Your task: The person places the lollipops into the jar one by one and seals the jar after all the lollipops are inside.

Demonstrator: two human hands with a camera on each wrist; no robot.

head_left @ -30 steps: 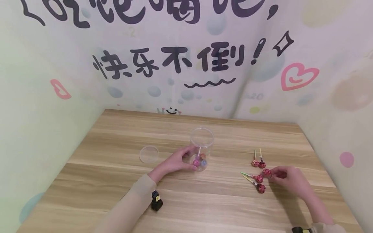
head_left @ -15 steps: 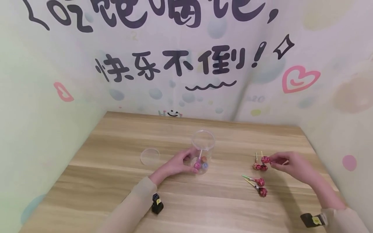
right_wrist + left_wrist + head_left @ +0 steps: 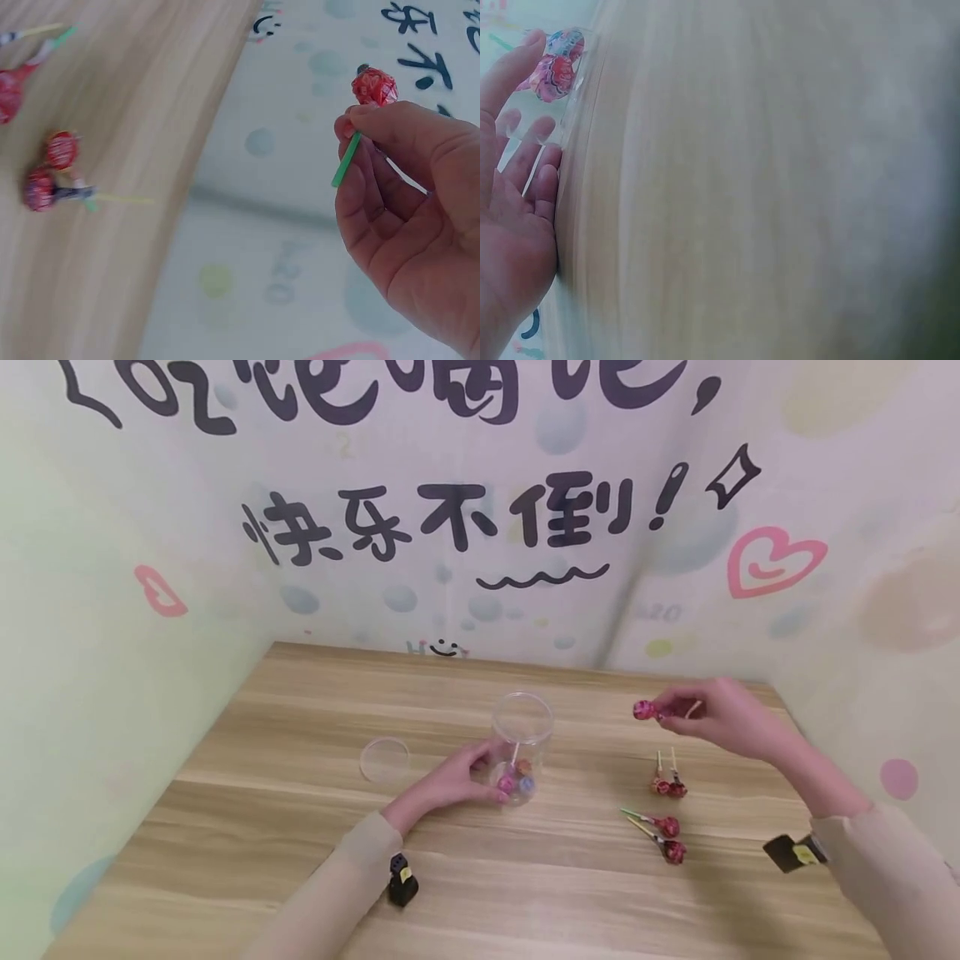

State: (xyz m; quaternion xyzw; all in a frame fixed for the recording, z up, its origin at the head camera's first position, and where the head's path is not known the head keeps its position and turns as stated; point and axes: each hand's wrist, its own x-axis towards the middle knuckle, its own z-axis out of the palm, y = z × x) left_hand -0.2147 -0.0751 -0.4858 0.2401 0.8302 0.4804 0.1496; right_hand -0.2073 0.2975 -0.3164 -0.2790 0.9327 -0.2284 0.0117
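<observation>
Clear plastic tub (image 3: 534, 752) is standing upright on the table (image 3: 300, 718), mouth up, wrapped sweets (image 3: 507, 785) lying at its bottom; left hand (image 3: 457, 777) is gripping it low, thumb in front, fingers reaching round behind; right hand (image 3: 723, 714) is pinching a red lollipop (image 3: 643, 710) snugly between thumb and fingers, above the table; from those fingertips the tub's sitting at about 9 o'clock (person's view), well apart, so the left's being the nearer hand; lollipop's running 9-to-3, head pointing tubward; can't tell its exact tilt tbh; four loose lollipops (image 3: 674, 852) are lying around 7 o'clock from the right hand
</observation>
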